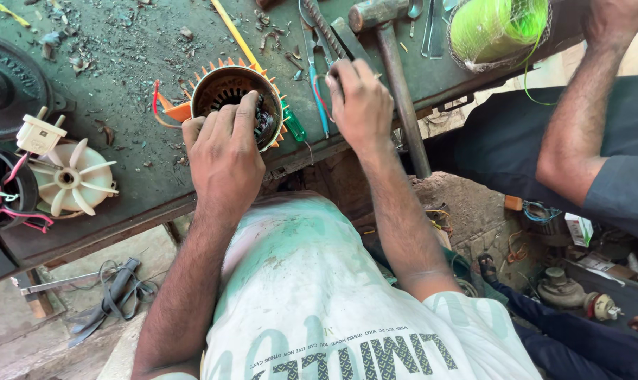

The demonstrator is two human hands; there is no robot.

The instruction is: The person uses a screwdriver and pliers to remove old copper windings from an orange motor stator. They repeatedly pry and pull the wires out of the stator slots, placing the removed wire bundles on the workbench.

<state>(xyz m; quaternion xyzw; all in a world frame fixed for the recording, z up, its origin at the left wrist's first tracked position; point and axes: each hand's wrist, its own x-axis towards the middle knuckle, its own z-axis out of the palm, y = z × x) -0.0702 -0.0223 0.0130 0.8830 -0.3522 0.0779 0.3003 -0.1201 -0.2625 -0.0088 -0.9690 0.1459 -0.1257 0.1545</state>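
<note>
1. A person in a stained white printed shirt (312, 295) leans over a green, debris-strewn work surface (129, 77), both forearms stretched forward.
2. The left hand (224, 151) clasps the near rim of an orange-finned motor stator (236, 98) standing at the surface edge, fingers hooked inside its bore.
3. The right hand (361, 102) is curled, pinching thin wire (317, 95) just beside blue-handled pliers (312, 77).
4. A green-handled screwdriver (291, 125) lies against the stator's right side.
5. To the left sit a white plastic fan (73, 179) and a white plug (39, 134).
6. Farther back, a hammer (396, 77) lies by a netted green spool (498, 28); another person's arm (579, 105) reaches in there.
</note>
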